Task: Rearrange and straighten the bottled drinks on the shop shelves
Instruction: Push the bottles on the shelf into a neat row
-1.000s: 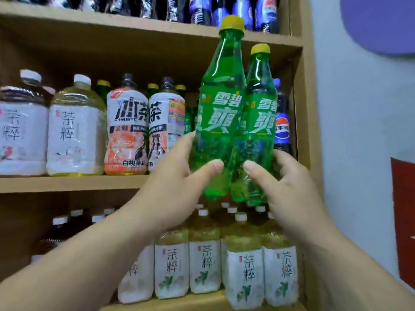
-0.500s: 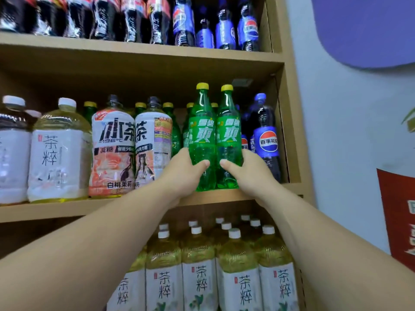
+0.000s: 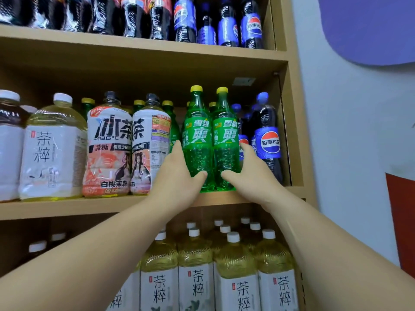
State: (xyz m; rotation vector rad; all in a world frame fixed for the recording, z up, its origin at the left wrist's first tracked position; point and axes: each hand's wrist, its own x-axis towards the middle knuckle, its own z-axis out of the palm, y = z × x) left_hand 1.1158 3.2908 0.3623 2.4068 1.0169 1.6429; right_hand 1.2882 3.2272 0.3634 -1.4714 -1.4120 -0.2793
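While left hand [image 3: 177, 176] and right hand [image 3: 249, 173] clasp two green Sprite bottles [image 3: 211, 144] on middle shelf [image 3: 89, 207]: nudge level, labels forward, clear of Pepsi bottle [image 3: 267, 140].

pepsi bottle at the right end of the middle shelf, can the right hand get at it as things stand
Probably yes. The pepsi bottle stands at the front beside the right hand, with nothing before it, though that hand is busy holding a green bottle.

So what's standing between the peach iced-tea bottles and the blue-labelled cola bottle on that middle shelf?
Two green yellow-capped plastic soda bottles, upright side by side, held by the left hand and right hand, in the head view.
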